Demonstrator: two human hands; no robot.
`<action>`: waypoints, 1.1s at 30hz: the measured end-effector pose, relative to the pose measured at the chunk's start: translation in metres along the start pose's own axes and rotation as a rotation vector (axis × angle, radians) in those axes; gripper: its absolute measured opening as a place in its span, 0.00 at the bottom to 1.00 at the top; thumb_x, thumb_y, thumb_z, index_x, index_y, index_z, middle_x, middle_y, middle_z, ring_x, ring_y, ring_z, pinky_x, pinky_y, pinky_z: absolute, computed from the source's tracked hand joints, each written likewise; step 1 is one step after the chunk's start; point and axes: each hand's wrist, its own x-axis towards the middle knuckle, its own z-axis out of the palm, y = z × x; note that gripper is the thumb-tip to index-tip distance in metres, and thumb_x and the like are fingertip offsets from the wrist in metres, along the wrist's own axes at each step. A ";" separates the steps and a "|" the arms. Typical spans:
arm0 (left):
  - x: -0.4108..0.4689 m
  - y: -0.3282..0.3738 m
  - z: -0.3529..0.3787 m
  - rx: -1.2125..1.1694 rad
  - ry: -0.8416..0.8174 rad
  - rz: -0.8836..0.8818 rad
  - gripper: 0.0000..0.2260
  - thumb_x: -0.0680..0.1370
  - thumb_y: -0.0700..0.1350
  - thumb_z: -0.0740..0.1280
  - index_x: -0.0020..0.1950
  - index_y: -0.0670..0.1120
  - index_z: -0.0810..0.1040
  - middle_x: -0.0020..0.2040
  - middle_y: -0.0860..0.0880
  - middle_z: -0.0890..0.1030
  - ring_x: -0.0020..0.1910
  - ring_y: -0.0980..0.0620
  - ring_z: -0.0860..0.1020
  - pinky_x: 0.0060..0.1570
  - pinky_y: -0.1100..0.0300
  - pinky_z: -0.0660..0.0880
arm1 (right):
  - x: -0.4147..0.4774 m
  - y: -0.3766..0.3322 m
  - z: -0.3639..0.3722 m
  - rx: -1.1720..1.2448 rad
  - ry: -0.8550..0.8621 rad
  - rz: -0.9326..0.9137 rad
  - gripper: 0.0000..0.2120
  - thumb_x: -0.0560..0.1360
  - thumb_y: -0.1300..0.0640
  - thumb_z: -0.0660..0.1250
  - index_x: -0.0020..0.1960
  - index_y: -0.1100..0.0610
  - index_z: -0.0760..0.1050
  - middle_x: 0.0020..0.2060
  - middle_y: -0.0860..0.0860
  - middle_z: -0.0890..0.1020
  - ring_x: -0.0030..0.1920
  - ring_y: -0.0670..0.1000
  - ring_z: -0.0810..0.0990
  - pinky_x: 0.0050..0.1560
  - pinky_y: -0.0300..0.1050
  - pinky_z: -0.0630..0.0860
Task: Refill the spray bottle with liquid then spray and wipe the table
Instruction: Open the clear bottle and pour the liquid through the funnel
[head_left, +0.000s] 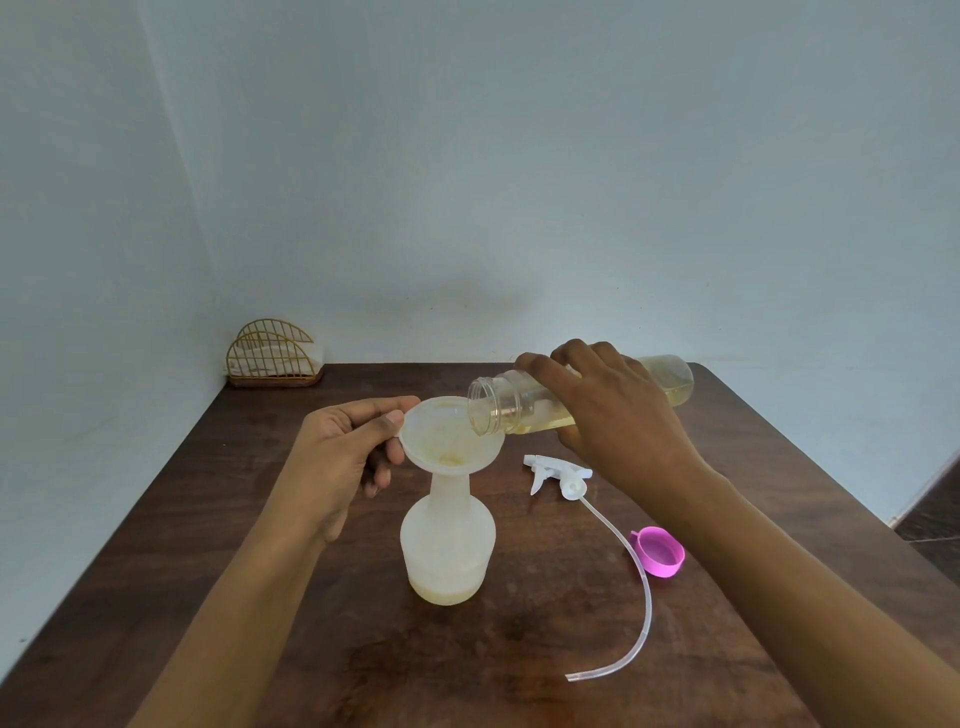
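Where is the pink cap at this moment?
In the head view, the pink cap lies on the brown table, right of the spray bottle, beside the curved tube of the detached spray head.

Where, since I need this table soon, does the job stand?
Done: white trigger sprayer head and pink plastic cap lie off on the brown table. In hand: the right hand tips the clear yellow-liquid bottle over the white funnel the left hand steadies; the frosted spray bottle holds little. Left: reassembling, spraying, wiping.
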 end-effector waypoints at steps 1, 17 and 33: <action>0.000 0.000 0.000 0.002 -0.001 0.000 0.09 0.79 0.37 0.62 0.52 0.45 0.82 0.25 0.49 0.75 0.19 0.57 0.68 0.17 0.67 0.63 | 0.000 0.000 0.000 -0.002 0.000 0.001 0.35 0.54 0.67 0.76 0.59 0.51 0.75 0.44 0.53 0.80 0.41 0.56 0.79 0.39 0.48 0.75; -0.001 0.001 0.001 0.004 0.004 -0.004 0.09 0.79 0.38 0.62 0.52 0.45 0.82 0.25 0.49 0.76 0.19 0.57 0.68 0.17 0.67 0.64 | 0.001 -0.001 0.001 -0.026 -0.014 0.020 0.34 0.55 0.68 0.75 0.59 0.50 0.75 0.44 0.53 0.79 0.40 0.55 0.78 0.40 0.47 0.75; -0.001 0.001 0.001 0.007 0.006 -0.008 0.09 0.79 0.38 0.62 0.51 0.46 0.82 0.26 0.48 0.76 0.19 0.57 0.68 0.18 0.67 0.63 | 0.001 -0.004 -0.001 -0.057 -0.018 0.022 0.34 0.55 0.68 0.76 0.59 0.50 0.75 0.43 0.53 0.79 0.40 0.55 0.79 0.40 0.47 0.76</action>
